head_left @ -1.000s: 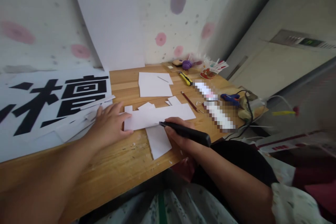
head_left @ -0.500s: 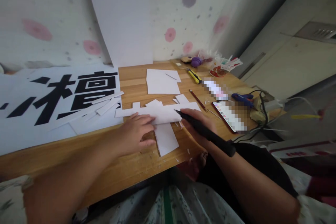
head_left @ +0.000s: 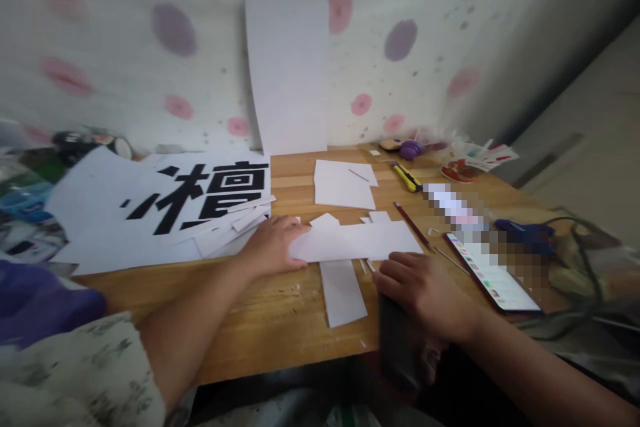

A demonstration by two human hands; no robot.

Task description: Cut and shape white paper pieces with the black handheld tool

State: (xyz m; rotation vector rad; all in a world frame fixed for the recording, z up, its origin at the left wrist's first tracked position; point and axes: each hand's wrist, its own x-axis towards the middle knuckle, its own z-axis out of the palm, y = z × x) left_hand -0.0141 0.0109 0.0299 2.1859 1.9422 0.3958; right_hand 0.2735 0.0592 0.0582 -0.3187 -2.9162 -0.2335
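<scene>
My left hand (head_left: 273, 243) lies flat on the left end of a white card strip (head_left: 360, 240), its thumb spread from its fingers. Another white piece (head_left: 344, 293) sticks out from beneath the strip towards me. My right hand (head_left: 425, 293) is at the table's front edge, below the strip's right end, its fingers curled downward. A dark blurred shape (head_left: 397, 340) extends down from under its fingers; I cannot make out what it is. Several narrow white strips (head_left: 245, 217) lie beside my left hand, over a sheet printed with black characters (head_left: 115, 223).
Farther back are white card pieces (head_left: 343, 187), a yellow utility knife (head_left: 407, 177) and a dark red pencil (head_left: 411, 225). A lit phone (head_left: 493, 273) and a blue tool (head_left: 525, 233) with a cable lie to the right. A tall white board (head_left: 290, 73) leans on the wall.
My right hand has moved from the strip down to the table edge; the black pen-shaped tool no longer shows clearly. My left hand stays on the strip's left end. The view has shifted left.
</scene>
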